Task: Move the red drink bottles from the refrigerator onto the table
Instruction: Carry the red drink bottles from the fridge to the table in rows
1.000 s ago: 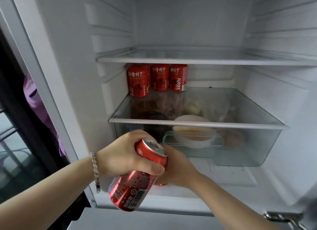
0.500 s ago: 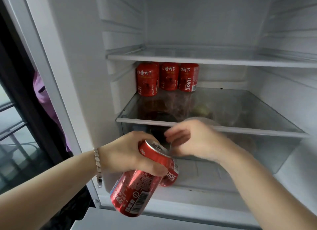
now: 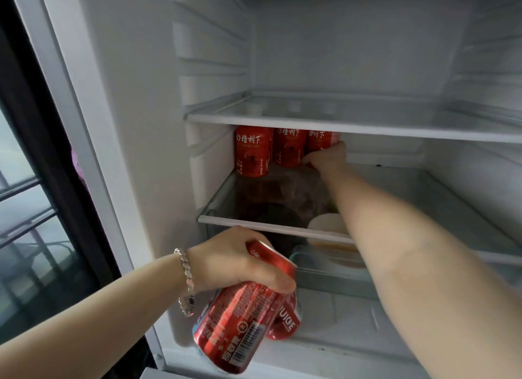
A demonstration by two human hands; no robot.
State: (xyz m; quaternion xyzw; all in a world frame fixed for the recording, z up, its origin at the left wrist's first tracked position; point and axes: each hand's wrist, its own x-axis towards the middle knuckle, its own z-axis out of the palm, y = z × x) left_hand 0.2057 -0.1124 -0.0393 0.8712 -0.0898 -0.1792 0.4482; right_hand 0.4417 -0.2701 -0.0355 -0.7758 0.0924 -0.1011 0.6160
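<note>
Three red drink cans stand in a row at the back left of the refrigerator's glass shelf (image 3: 282, 223): the left can (image 3: 252, 155), the middle can (image 3: 289, 148) and the right can (image 3: 322, 141). My right hand (image 3: 329, 157) reaches deep in and wraps around the right can, hiding its lower half. In front of the refrigerator, low down, my left hand (image 3: 240, 261) grips two red cans together: a tilted large can (image 3: 240, 322) and, behind it, a second can (image 3: 286, 319) marked JUICE.
The upper shelf (image 3: 339, 124) is bare. Under the glass shelf a clear drawer (image 3: 324, 271) holds a white bowl (image 3: 327, 224) and dark food. The refrigerator's left wall (image 3: 135, 124) and a dark window frame (image 3: 42, 152) stand at left.
My right hand let go near the held cans and reached up and back to the right can on the shelf. The left hand kept both cans and dropped slightly.
</note>
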